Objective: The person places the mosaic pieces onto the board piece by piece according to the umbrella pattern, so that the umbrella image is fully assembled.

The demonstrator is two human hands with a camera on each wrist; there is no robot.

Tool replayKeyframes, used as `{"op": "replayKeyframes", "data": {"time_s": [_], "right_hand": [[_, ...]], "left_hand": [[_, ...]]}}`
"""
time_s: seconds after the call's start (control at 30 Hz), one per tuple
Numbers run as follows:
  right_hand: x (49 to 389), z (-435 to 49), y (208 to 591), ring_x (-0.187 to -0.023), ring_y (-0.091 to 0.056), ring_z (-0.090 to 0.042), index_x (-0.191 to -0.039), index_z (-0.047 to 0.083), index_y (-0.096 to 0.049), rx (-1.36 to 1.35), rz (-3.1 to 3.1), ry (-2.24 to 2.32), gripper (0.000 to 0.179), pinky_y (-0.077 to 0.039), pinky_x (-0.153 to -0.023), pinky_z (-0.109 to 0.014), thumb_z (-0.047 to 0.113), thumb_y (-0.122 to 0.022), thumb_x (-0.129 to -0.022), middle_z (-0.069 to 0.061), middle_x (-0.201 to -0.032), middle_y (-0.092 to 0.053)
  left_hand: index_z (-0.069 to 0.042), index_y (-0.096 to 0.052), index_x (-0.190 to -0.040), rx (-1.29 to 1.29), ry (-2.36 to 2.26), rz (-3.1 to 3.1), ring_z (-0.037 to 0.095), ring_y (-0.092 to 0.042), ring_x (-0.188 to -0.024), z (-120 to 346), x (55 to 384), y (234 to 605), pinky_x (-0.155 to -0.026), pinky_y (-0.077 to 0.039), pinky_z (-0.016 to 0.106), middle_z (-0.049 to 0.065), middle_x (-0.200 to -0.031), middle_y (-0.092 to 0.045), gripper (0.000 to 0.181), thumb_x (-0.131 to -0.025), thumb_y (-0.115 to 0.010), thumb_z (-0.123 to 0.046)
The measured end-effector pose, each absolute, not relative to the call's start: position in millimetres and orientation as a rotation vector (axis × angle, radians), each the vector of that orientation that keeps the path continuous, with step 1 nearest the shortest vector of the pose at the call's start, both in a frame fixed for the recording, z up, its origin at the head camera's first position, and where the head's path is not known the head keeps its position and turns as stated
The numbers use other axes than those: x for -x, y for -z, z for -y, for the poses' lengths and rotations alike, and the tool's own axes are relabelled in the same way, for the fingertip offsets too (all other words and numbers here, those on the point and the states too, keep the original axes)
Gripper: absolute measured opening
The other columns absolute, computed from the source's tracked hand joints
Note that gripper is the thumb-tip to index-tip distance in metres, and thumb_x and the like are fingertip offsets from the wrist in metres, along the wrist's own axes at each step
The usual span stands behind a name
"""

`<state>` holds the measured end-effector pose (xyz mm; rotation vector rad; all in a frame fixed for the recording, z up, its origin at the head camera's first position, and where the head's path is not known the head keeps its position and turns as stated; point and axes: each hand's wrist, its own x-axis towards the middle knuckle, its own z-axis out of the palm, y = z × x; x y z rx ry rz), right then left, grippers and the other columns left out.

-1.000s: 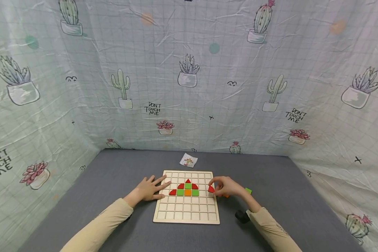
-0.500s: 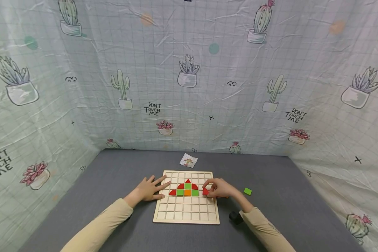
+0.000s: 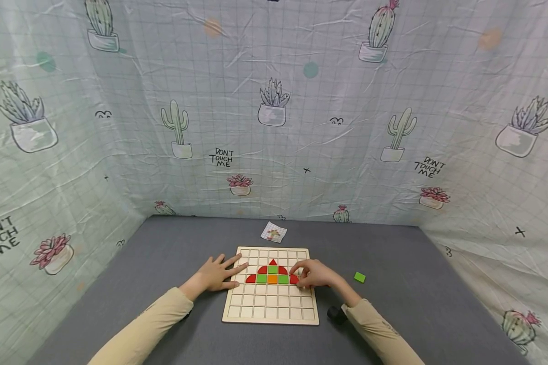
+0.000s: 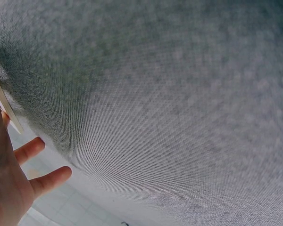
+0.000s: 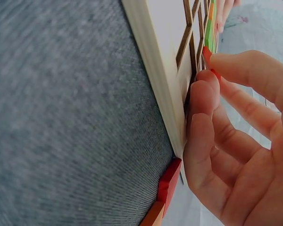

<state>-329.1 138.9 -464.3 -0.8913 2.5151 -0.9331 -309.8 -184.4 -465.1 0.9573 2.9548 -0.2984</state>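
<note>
A wooden grid board [image 3: 270, 315] lies on the grey table. On it several tiles form a stepped shape: a red triangle [image 3: 273, 262] on top, red rounded pieces, green squares and an orange square [image 3: 272, 279]. My right hand [image 3: 318, 274] pinches a red round-edged tile [image 3: 294, 279] between thumb and fingers at the right end of the lower row, beside a green square [image 3: 283, 279]. In the right wrist view the red tile [image 5: 207, 53] is low over the grid, partly covered by the fingertips. My left hand [image 3: 212, 274] rests with spread fingers over the board's left edge.
A small picture card [image 3: 273, 232] lies behind the board. To the right is a loose green square [image 3: 359, 277]. Against the board's edge, the right wrist view shows a red piece [image 5: 169, 183] and an orange piece [image 5: 153, 214]. A cactus-print curtain [image 3: 274, 167] surrounds the table.
My right hand has moved left across the board with the red tile, from the right edge to beside the row's green square. The loose green square is now fully uncovered. The left hand stays put.
</note>
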Motion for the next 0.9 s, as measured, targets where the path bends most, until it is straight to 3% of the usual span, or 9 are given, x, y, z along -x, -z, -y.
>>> {"op": "replayKeyframes", "data": {"time_s": [0.9], "right_hand": [[325.7, -135.0, 458.7, -0.045, -0.045, -0.011, -0.108, 0.009, -0.064, 0.875, -2.508, 0.927, 0.028, -0.038, -0.044, -0.022, 0.003, -0.059, -0.081, -0.009, -0.065, -0.062]], "left_hand": [[-0.028, -0.026, -0.141, -0.941, 0.302, -2.951, 0.040, -0.036, -0.124, 184.3, 308.9, 465.9, -0.091, -0.035, 0.057, 0.005, -0.147, -0.024, 0.058, -0.090, -0.037, -0.052]]}}
